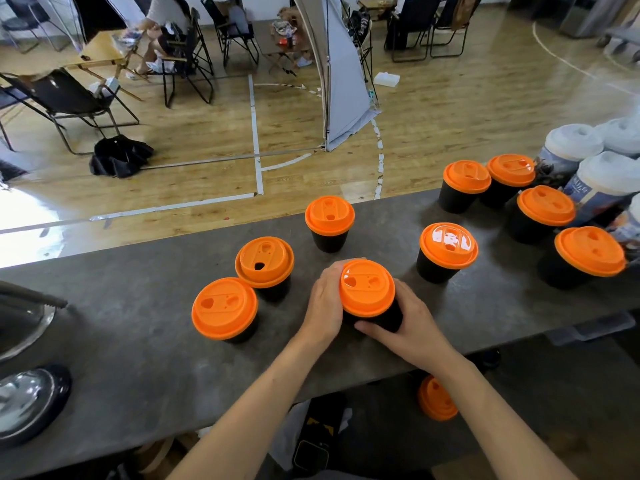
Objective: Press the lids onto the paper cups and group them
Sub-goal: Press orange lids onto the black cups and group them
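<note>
Several black paper cups with orange lids stand on a grey counter (pixel 145 358). My left hand (pixel 323 303) and my right hand (pixel 412 327) both grip the black wall of one cup in the middle, whose orange lid (pixel 367 287) sits on top. Left of it stand two lidded cups (pixel 225 308) (pixel 265 261); the second one's lid sits tilted. Behind is another cup (pixel 329 216), and to the right one more (pixel 448 245). A cluster of lidded cups (pixel 545 206) stands at the far right.
White-capped printed canisters (pixel 602 181) stand at the counter's right end. Shiny metal bowls (pixel 27 403) lie at the left edge. A loose orange lid (pixel 436 398) lies below the counter's near edge. Folding chairs and a seated person are on the wooden floor beyond.
</note>
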